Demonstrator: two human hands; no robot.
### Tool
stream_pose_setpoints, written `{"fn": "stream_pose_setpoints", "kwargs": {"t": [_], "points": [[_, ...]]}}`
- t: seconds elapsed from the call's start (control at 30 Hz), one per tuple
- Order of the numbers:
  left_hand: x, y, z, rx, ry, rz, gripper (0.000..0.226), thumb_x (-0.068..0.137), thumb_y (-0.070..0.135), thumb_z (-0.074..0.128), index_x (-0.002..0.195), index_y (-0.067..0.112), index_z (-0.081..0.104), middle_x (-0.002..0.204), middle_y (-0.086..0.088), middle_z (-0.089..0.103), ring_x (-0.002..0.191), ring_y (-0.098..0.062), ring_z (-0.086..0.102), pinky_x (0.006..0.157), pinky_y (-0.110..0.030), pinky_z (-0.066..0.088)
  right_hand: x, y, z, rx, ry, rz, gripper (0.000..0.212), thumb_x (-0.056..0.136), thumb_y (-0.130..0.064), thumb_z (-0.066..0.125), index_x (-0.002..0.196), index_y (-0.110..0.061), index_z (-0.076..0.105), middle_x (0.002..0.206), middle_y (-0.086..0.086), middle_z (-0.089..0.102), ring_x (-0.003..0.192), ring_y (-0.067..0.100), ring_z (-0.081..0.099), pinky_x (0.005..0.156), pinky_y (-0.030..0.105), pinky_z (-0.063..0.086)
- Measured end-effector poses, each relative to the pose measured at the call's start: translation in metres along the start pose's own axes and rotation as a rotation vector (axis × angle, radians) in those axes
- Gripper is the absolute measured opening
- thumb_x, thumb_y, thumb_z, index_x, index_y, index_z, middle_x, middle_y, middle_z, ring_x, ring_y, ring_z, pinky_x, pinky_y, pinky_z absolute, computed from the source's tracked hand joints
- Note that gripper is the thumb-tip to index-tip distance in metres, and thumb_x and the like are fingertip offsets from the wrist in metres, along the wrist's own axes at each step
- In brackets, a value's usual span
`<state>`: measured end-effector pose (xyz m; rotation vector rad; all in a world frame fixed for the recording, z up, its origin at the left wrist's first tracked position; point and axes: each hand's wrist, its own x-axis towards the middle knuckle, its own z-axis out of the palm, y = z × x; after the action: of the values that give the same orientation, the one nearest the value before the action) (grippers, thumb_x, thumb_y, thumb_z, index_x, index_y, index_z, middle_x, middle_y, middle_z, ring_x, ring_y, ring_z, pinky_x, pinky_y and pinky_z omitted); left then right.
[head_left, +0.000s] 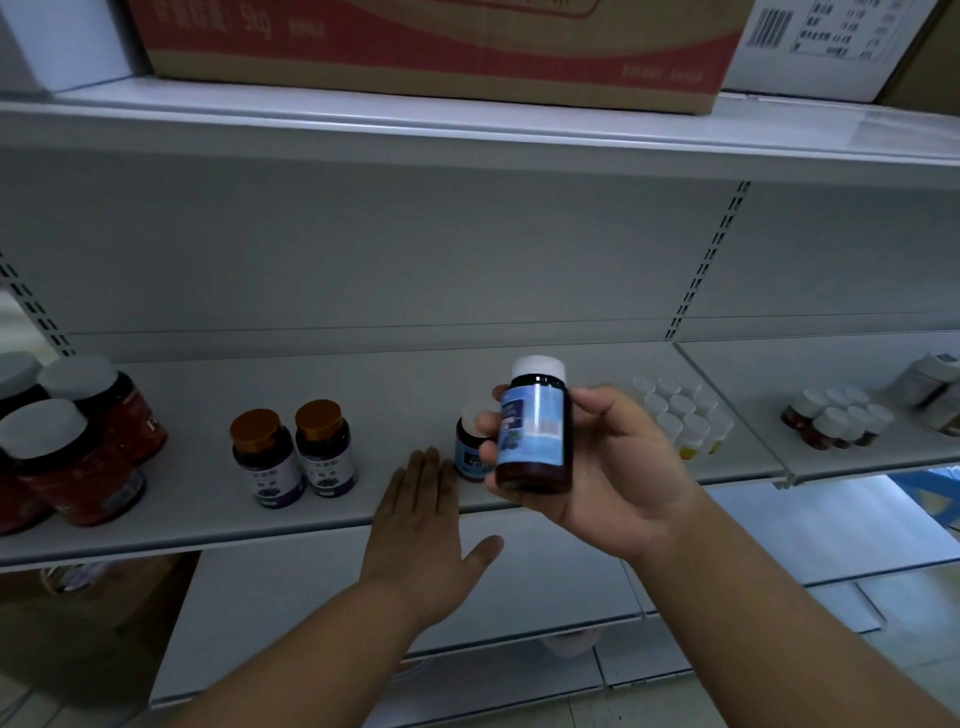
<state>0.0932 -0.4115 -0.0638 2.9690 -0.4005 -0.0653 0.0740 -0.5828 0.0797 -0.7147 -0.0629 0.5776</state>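
My right hand (618, 467) grips a dark bottle (535, 431) with a white cap and a blue label, held upright in front of the white shelf (311, 519). A second blue-label bottle (470, 452) stands on the shelf right behind it, partly hidden by my fingers. My left hand (423, 530) is flat with straight fingers, palm down, its fingertips over the shelf's front edge just left of that bottle. It holds nothing.
Two gold-capped bottles with purple labels (293, 452) stand left of centre. Several large red-label jars (78, 441) fill the far left. Small white-capped bottles (680, 410) and dark ones (836, 415) sit to the right. Cardboard boxes (431, 47) rest on the shelf above.
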Motion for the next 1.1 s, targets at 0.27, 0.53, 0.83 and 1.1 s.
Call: {"fn": "stream_pose_setpoints", "kwargs": {"t": [0.27,0.53,0.83,1.1], "points": [[-0.001,0.001,-0.002,0.007,0.003,0.003,0.105,0.077,0.081,0.0,0.155,0.012,-0.017,0.163,-0.009,-0.021,0.15,-0.023,-0.021,0.119,-0.037,-0.016,0.0,0.002,0.002,0.006,0.04,-0.032,0.072,0.06,-0.023,0.088,0.121,0.005,0.062,0.113,0.027,0.061,0.096,0.038,0.064,0.086,0.052,0.055],[-0.001,0.001,0.0,-0.002,0.006,-0.005,0.1,0.089,0.078,0.016,0.155,0.011,-0.016,0.163,-0.01,-0.021,0.15,-0.024,-0.022,0.12,-0.037,-0.017,0.005,0.006,0.008,-0.328,0.198,-0.132,0.039,0.076,-0.022,0.066,0.109,-0.003,0.061,0.095,0.016,0.068,0.081,0.026,0.069,0.069,0.033,0.057],[-0.001,0.002,-0.002,0.016,0.001,-0.017,0.099,0.089,0.078,0.016,0.154,0.011,-0.017,0.164,-0.011,-0.019,0.15,-0.024,-0.02,0.12,-0.037,-0.016,0.008,0.006,0.005,-0.111,0.2,-0.038,0.048,0.082,-0.022,0.051,0.123,0.004,0.055,0.112,0.027,0.061,0.098,0.037,0.065,0.078,0.038,0.056],[0.0,0.002,0.0,0.041,-0.017,-0.026,0.101,0.088,0.08,0.016,0.155,0.011,-0.018,0.162,-0.01,-0.024,0.15,-0.025,-0.022,0.121,-0.039,-0.015,0.015,0.007,0.001,-0.556,0.272,-0.295,0.052,0.073,-0.023,0.073,0.12,-0.007,0.057,0.105,0.014,0.067,0.098,0.025,0.068,0.085,0.032,0.056]]}}
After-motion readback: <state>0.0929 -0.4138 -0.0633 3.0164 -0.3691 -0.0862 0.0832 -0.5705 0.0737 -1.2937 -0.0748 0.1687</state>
